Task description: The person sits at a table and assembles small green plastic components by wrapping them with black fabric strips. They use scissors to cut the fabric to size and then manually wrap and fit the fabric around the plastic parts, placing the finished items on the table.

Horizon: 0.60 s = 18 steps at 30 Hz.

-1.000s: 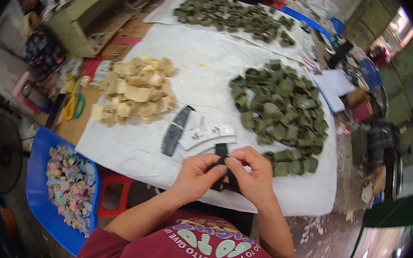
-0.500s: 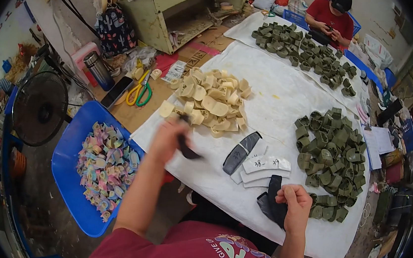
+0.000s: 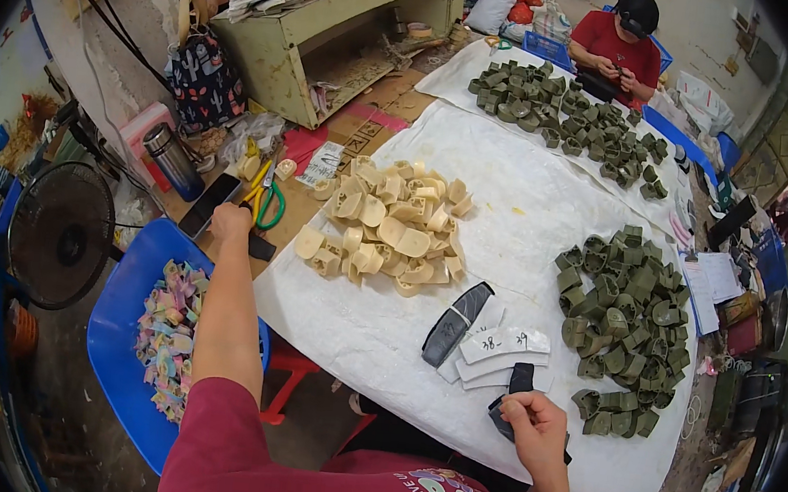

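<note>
My left hand [image 3: 232, 224] reaches far left over cardboard, close to the phone [image 3: 209, 205] and the scissors [image 3: 271, 204] with yellow and green handles. Its fingers are curled and mostly hidden; a black strip [image 3: 261, 248] sticks out beside it and appears held. At the table's front edge my right hand [image 3: 536, 429] is closed in a pinch on black strips [image 3: 522, 378], whose ends show around the fingers. Just beyond lie white curved pieces [image 3: 504, 346] with handwriting, and a bundle of dark curved strips [image 3: 458, 322].
Cream moulded pieces [image 3: 394, 225] are heaped mid-table, dark green ones [image 3: 625, 325] at right and more [image 3: 559, 110] at the far end. A blue tub [image 3: 113, 352] of pastel pieces stands left, near a fan [image 3: 61, 233]. A co-worker in red [image 3: 616, 54] sits opposite.
My left hand has swung left and away with the black strip, from beside the cream heap to the phone and scissors. My right hand has moved slightly nearer, still gripping black strips.
</note>
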Motion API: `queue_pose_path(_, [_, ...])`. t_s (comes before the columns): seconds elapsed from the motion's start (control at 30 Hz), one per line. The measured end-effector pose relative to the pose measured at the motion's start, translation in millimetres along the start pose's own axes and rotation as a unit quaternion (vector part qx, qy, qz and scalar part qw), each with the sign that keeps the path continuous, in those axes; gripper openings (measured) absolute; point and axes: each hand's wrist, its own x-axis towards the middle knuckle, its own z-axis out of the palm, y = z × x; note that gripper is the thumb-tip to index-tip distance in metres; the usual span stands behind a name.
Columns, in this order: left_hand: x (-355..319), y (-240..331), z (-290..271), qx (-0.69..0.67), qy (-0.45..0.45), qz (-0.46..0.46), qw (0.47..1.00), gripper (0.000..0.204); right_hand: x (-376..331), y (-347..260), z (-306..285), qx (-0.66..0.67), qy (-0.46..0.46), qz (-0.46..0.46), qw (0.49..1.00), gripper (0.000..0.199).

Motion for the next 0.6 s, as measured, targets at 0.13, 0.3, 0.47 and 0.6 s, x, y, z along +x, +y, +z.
queue_pose_path(0.13, [-6, 16, 4, 0.015, -0.001, 0.026, 1.000, 0.028, 4, 3, 9, -0.038, -0.014, -0.016, 0.999, 0.009])
queue_pose_path(0.3, [-12, 35, -3, 0.025, -0.031, 0.022, 0.999, 0.040, 4, -7, 18, -0.082, -0.020, -0.010, 0.996, 0.006])
queue_pose_path(0.47, [-3, 31, -4, 0.024, 0.002, 0.054, 0.998, 0.031, 2, 0, 17, -0.084, -0.022, -0.026, 0.996, 0.008])
queue_pose_path(0.6, [0, 39, -35, -0.052, 0.077, 0.151, 0.984, 0.019, 4, 8, 14, -0.084, -0.030, -0.029, 0.996, 0.011])
